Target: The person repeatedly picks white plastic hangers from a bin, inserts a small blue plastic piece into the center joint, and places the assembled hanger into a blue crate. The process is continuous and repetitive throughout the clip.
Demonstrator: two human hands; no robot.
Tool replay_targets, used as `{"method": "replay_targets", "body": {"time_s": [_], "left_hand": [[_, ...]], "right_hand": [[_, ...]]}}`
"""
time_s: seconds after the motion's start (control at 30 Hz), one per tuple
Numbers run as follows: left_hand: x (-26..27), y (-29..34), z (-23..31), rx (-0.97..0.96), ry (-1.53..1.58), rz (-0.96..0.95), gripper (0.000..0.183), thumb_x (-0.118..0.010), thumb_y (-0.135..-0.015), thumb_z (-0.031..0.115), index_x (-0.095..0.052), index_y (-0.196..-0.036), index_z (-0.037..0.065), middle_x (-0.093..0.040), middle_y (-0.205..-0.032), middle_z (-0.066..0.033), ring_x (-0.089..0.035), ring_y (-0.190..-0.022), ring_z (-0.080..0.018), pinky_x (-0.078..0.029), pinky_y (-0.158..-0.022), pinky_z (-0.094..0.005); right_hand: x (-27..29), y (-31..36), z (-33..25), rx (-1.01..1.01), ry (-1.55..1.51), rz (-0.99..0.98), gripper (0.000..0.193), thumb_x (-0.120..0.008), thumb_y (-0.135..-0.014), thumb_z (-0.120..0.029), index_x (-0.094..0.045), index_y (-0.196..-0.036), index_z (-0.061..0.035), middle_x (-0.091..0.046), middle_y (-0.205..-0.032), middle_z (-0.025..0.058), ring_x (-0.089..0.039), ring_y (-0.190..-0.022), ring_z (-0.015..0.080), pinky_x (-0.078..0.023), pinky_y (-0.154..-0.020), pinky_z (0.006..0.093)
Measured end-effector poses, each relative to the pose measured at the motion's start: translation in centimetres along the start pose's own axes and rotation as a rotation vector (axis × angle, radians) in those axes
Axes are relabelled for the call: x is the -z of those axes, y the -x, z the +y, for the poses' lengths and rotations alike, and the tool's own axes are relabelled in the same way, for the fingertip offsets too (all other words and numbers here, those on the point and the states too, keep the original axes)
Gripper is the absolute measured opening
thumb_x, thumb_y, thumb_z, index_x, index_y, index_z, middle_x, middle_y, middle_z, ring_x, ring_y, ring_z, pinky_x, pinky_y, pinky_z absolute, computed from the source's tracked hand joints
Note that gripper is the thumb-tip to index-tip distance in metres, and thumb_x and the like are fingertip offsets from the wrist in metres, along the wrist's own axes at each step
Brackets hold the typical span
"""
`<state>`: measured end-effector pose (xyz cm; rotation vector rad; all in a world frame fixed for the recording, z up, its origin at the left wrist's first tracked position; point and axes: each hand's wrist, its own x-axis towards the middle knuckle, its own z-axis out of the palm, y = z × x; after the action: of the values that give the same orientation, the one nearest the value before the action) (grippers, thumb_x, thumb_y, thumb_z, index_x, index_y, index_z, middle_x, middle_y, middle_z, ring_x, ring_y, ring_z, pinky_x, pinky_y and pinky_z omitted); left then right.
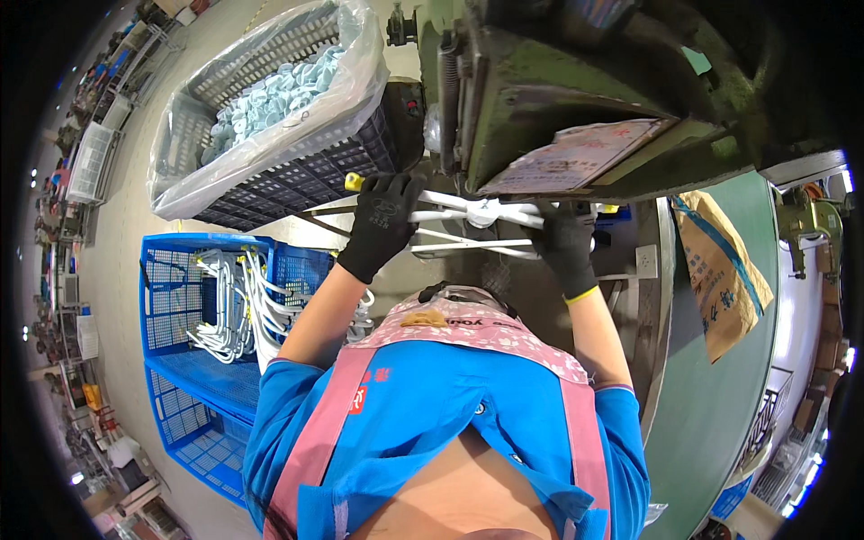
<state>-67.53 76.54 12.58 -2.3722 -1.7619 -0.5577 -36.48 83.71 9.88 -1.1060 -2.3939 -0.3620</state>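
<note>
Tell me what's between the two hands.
White tubes with a round white disc on them span from the left hand to the right hand, per the head view.

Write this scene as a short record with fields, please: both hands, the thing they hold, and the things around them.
Left hand: black-gloved, gripping the left end of the held thing
Right hand: black-gloved, gripping its right side
Held thing: white crossed tubes with a round white centre
Ahead: large dark-green metal machine
Ahead left: black plastic crate with clear plastic liner, holding small pale-blue pieces
Left: blue mesh plastic basket, holding white bent tubes
Right: brown paper sack on green tabletop
</note>
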Motion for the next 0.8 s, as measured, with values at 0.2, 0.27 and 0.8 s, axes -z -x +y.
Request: {"method": "replay_targets", "body": {"time_s": [0.2, 0.27, 0.8], "left_hand": [[-1.4, 0.6, -0.8, -0.036, -0.011, -0.030, 0.069, -0.077, -0.062, 0.020, -0.051, -0.124, 0.005, -0.061, -0.082, -0.0118, -0.060, -0.071, -0.0302, -0.046, -0.060, -0.0430], [-1.8, 0.9, -0.8, 0.014, -0.008, -0.109, 0.041, -0.069, -0.067, 0.018, -0.056, -0.105, 0.010, -0.059, -0.082, -0.0087, -0.058, -0.083, -0.0275, -0.040, -0.071, -0.0438], [-2.0, 0.7, -0.5, -0.031, -0.114, 0.078, 0.022, -0.064, -0.069, 0.013, -0.058, -0.090, 0.011, -0.059, -0.073, -0.0076, -0.059, -0.075, -0.0259, -0.041, -0.067, -0.0412]], "right_hand": [[-4.7, -0.3, 2.6, -0.021, -0.228, 0.020, 0.031, -0.077, -0.058, -0.035, -0.067, -0.078, -0.0142, -0.063, -0.079, 0.0078, -0.060, -0.079, 0.0318, -0.047, -0.073, 0.0459], [-4.9, -0.3, 3.2, 0.051, -0.137, -0.047, 0.034, -0.077, -0.059, -0.036, -0.066, -0.082, -0.0142, -0.064, -0.084, 0.0080, -0.060, -0.082, 0.0323, -0.046, -0.077, 0.0463], [-1.5, -2.1, 2.1, -0.156, -0.340, -0.387, 0.031, -0.075, -0.069, -0.029, -0.068, -0.093, -0.0117, -0.066, -0.088, 0.0156, -0.061, -0.085, 0.0373, -0.051, -0.073, 0.0449]]}}
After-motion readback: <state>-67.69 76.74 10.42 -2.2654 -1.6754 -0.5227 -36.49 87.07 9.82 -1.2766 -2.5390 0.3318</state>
